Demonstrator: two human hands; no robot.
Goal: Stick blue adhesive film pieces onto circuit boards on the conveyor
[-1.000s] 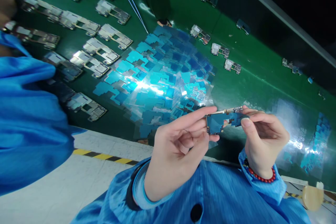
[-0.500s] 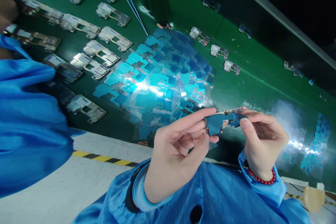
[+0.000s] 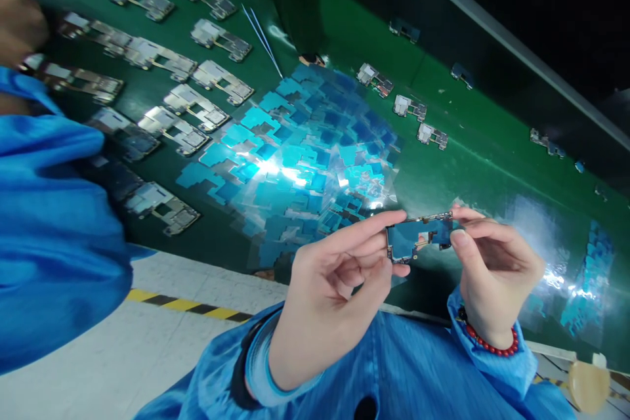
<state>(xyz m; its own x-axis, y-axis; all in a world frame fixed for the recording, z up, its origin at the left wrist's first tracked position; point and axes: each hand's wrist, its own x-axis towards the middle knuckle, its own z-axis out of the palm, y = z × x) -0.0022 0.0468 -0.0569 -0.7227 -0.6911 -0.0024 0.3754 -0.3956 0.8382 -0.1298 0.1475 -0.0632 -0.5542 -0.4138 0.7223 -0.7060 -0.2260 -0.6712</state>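
Note:
Between my two hands, above the front edge of the green table, is a small circuit board (image 3: 404, 241) with a blue film on its upper face and a cut-out in its middle. My left hand (image 3: 344, 289) grips the board's left end, thumb at the lower corner and fingers along the top and behind. The thumb and fingers of my right hand (image 3: 495, 262) pinch its right end. Beyond my left hand lies a wide pile of blue film pieces (image 3: 295, 190) on clear sheets.
Several circuit boards (image 3: 224, 82) lie in rows on the left. White tweezers (image 3: 263, 42) rest behind the film pile. A co-worker's blue sleeve (image 3: 54, 230) reaches in from the left. More boards (image 3: 375, 79) lie at the back right, and another strip of blue film (image 3: 590, 282) at far right.
The view has shifted slightly, so the table things sit a little lower. Both hands keep hold of the board, which now faces me a bit more squarely.

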